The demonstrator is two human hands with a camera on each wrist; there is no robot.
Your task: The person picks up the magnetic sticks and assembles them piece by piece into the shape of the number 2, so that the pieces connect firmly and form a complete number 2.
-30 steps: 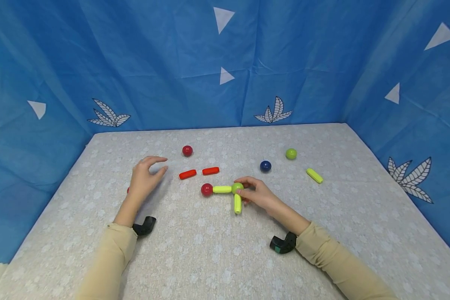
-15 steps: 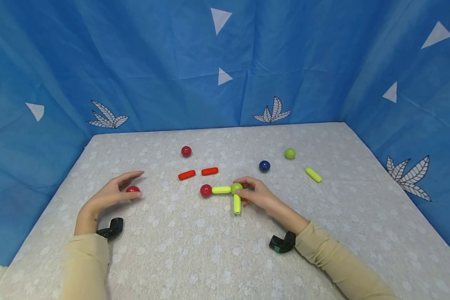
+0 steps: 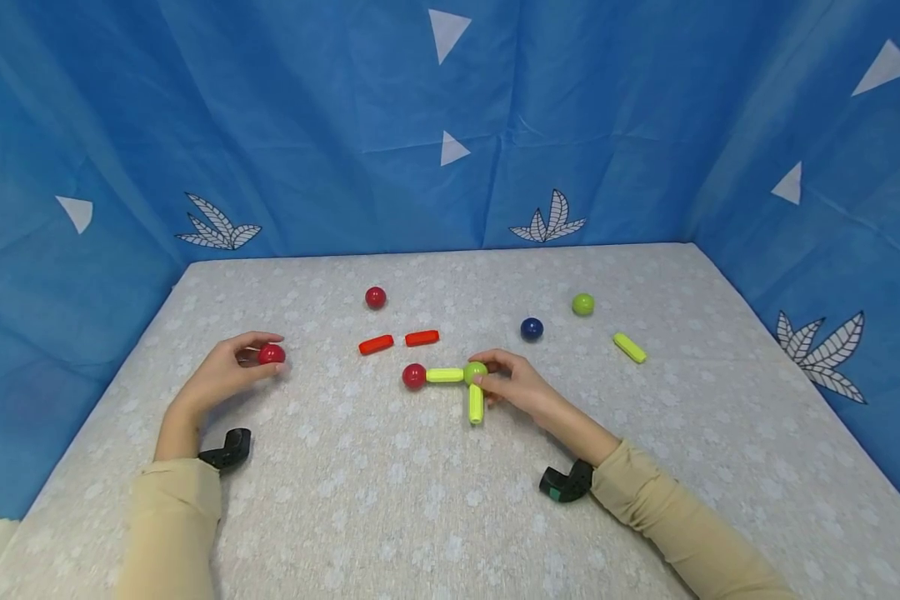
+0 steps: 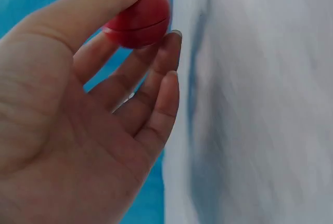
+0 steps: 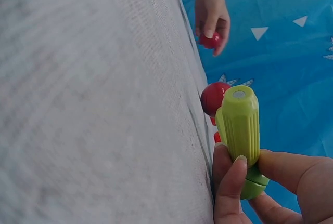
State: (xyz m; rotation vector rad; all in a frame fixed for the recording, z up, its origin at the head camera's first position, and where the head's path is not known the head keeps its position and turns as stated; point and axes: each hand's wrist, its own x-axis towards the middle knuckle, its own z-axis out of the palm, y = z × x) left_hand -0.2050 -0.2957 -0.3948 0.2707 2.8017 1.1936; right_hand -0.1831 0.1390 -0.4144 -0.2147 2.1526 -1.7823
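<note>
At the table's left, my left hand pinches a red ball between thumb and fingertips. My right hand holds a green ball near the middle of the table. Two yellow-green rods are joined to that green ball: one rod runs left to a second red ball, and the other rod points toward me. In the right wrist view, thumb and fingers close around the green ball at the base of the near rod, whose end shows a grey metal disc.
Two red rods lie behind the joined pieces, with another red ball farther back. To the right are a dark blue ball, a loose green ball and a loose yellow-green rod. A blue curtain surrounds the patterned tablecloth.
My left hand has moved left and toward me, reached the red ball and taken hold of it, then shifted slightly away from me with it. The right hand stays on the joined pieces.
</note>
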